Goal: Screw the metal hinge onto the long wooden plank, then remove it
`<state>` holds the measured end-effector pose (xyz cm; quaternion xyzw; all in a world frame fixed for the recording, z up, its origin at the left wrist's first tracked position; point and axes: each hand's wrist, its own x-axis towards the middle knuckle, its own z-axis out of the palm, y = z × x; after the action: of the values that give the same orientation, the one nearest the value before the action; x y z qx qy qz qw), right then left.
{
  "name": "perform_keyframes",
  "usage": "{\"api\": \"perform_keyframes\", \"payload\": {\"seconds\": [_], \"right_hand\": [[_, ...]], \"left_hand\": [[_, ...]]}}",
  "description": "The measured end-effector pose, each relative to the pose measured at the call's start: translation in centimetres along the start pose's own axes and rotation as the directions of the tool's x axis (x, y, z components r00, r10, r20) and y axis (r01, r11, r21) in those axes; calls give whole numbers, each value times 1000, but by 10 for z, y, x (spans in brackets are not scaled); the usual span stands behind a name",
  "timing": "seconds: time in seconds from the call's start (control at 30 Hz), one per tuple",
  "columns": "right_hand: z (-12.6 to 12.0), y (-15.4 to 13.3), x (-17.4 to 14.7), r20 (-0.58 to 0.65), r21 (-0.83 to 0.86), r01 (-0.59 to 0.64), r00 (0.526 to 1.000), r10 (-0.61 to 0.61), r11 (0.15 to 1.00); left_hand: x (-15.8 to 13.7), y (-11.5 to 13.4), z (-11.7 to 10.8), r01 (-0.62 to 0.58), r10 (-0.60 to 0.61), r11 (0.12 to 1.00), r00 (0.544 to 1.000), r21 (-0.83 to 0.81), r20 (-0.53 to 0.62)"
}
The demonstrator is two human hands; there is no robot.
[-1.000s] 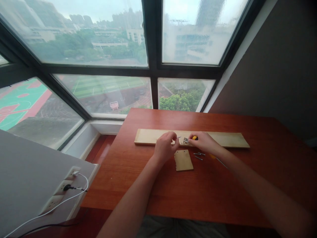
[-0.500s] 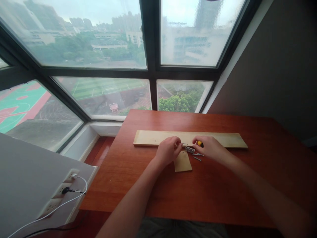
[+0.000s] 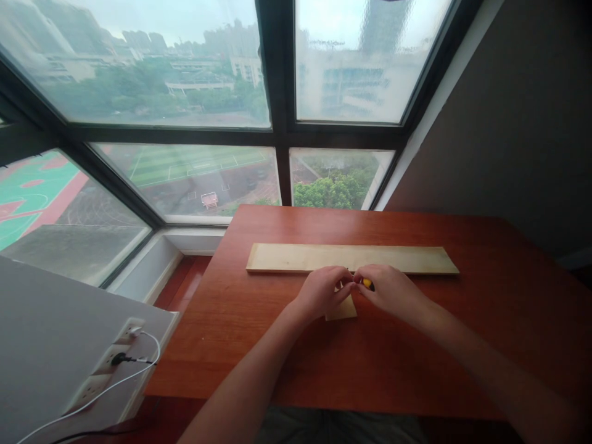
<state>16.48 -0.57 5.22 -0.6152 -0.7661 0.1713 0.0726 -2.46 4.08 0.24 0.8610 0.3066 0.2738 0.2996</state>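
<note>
My left hand (image 3: 327,288) is closed in a pinch, its fingertips around a small screw that is mostly hidden. Meeting it at the fingertips, my right hand (image 3: 391,287) is wrapped round a short yellow-and-black screwdriver (image 3: 368,283); only part of its handle shows. Both hands are just in front of a long pale wooden board (image 3: 287,256) lying flat on the table. Below my left fingers lies a small light wooden piece (image 3: 345,310), its upper part covered. The hands hide the hinge and loose screws seen earlier.
The reddish-brown table (image 3: 231,345) stands against large windows with a dark frame (image 3: 280,132). At the lower left, a low white wall carries sockets (image 3: 108,359) with a white cable (image 3: 106,388) and a black plug (image 3: 119,358).
Both hands have moved closer together until their fingertips meet, and they sit slightly lower, over the hinge and loose screws. The view has shifted a little.
</note>
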Motion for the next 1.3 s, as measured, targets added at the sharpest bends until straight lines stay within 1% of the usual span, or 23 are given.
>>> {"api": "perform_keyframes", "payload": {"seconds": [0.23, 0.33, 0.4, 0.47, 0.57, 0.63, 0.67, 0.7, 0.73, 0.8, 0.87, 0.9, 0.93, 0.97, 1.0, 1.03, 1.07, 1.1, 1.2, 1.23, 1.3], "right_hand": [[17, 28, -9, 28, -65, -131, 991, 133, 989], [21, 31, -9, 33, -65, -141, 989, 144, 988], [16, 30, -10, 26, -46, -129, 991, 130, 991], [4, 28, -12, 1, -28, -121, 993, 121, 992], [-28, 27, -20, -45, 16, -152, 987, 153, 988], [-53, 26, -28, 0, 223, -193, 980, 198, 955], [-65, 25, -32, -5, 305, -192, 979, 204, 933], [-74, 26, -34, -39, 333, -190, 976, 215, 924], [-82, 26, -36, -112, 322, -197, 964, 243, 926], [-90, 29, -38, -256, 305, -232, 914, 314, 924], [-88, 36, -36, -347, 386, -237, 858, 379, 891], [-84, 40, -34, -369, 473, -212, 834, 411, 855], [-78, 44, -32, -375, 578, -173, 812, 448, 797], [-71, 49, -29, -374, 690, -120, 785, 493, 714], [-64, 53, -27, -356, 791, -62, 762, 541, 609], [-56, 57, -25, -301, 877, -30, 744, 596, 480], [-48, 60, -24, -234, 940, 11, 745, 624, 340], [-39, 63, -23, -199, 960, 25, 760, 619, 279], [-16, 65, -24, -115, 985, 12, 791, 601, 173], [-8, 65, -25, -69, 992, -5, 808, 585, 124], [5, 61, -27, 83, 997, -74, 846, 526, -37]], "left_hand": [[1, 0, -6, 47, -44, 998, 998, 51, -46], [1, -3, -5, 74, -67, 991, 996, 115, -64], [0, -6, -3, 102, -88, 980, 992, 169, -89], [1, -9, -4, 123, -98, 967, 988, 225, -117], [1, -12, -7, 132, -87, 942, 984, 307, -157], [0, -14, -9, 127, -65, 923, 982, 363, -179], [-1, -15, -11, 123, -55, 912, 982, 391, -180], [-1, -16, -12, 118, -49, 900, 984, 419, -172], [-2, -18, -12, 115, -50, 888, 987, 445, -155], [-3, -20, -13, 121, -74, 861, 991, 493, -115], [-3, -22, -12, 137, -106, 836, 990, 531, -89], [-3, -22, -12, 145, -118, 825, 989, 546, -85], [-2, -22, -11, 153, -127, 814, 988, 560, -84], [-2, -23, -11, 159, -135, 803, 987, 574, -84], [-1, -24, -11, 166, -142, 793, 986, 586, -86], [-1, -24, -11, 173, -149, 784, 985, 596, -89], [0, -26, -12, 181, -157, 776, 983, 604, -92], [1, -28, -13, 191, -167, 769, 981, 611, -97], [2, -36, -21, 232, -207, 746, 972, 625, -113], [2, -39, -25, 245, -221, 738, 968, 629, -118], [1, -46, -35, 274, -247, 725, 960, 633, -132]]}}
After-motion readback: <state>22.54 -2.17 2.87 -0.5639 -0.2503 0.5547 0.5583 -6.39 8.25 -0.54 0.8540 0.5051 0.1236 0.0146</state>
